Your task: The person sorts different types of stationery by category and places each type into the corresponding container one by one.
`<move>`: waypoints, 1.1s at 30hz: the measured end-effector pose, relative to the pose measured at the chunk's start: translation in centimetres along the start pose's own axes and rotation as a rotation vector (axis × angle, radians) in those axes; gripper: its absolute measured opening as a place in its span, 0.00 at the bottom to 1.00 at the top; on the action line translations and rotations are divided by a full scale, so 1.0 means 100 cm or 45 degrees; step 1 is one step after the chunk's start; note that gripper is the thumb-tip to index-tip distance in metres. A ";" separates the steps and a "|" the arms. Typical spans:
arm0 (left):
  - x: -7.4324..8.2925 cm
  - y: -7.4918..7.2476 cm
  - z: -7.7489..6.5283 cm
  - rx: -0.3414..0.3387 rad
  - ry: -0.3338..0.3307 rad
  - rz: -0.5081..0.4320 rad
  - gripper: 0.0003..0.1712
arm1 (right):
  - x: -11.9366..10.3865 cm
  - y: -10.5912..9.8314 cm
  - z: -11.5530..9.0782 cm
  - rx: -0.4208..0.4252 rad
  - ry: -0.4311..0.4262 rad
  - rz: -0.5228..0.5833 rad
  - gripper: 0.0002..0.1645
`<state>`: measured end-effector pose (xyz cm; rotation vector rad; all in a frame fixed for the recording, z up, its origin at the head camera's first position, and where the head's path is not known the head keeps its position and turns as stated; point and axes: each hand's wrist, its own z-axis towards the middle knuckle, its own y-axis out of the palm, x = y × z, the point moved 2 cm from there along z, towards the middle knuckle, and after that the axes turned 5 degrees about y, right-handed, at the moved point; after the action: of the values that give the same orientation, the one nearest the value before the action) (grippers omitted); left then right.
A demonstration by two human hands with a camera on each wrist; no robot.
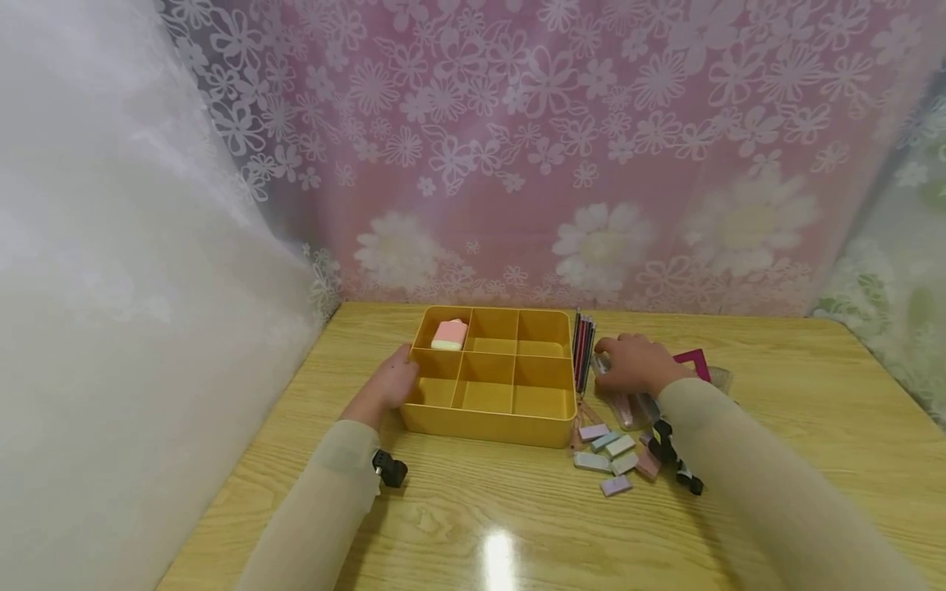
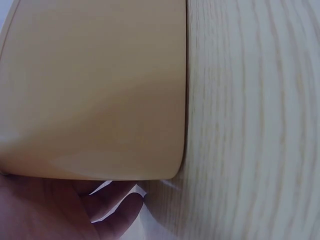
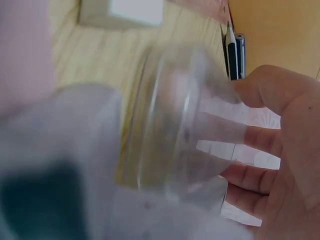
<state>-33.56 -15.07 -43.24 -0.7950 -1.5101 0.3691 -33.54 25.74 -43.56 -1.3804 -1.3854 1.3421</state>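
A yellow storage box (image 1: 488,423) with several compartments stands on the table, a pink-and-white item (image 1: 449,334) in its back left compartment. My left hand (image 1: 392,379) holds the box's left side at the rim; in the left wrist view its bent fingers (image 2: 120,212) lie along the outer wall, the thumb hidden. Right of the box, my right hand (image 1: 637,364) grips a clear plastic case (image 3: 175,115), thumb on one side and fingers on the other. Its contents are blurred. Beside that hand, pencils (image 1: 583,353) lie along the box's right wall.
Several small pastel blocks, perhaps erasers (image 1: 593,462), lie loose in front of the right hand. A dark pink angular piece (image 1: 693,361) shows behind the right wrist. A flowered curtain (image 1: 517,164) hangs behind the table (image 1: 443,517), and a white sheet (image 1: 148,287) on the left.
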 end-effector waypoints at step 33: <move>-0.001 0.000 0.001 -0.009 -0.030 -0.056 0.32 | -0.032 -0.065 -0.025 0.201 -0.166 0.443 0.36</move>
<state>-33.61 -15.13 -43.37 -0.7641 -1.5495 0.3411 -31.85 23.88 -36.33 -1.4945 -1.1244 1.7550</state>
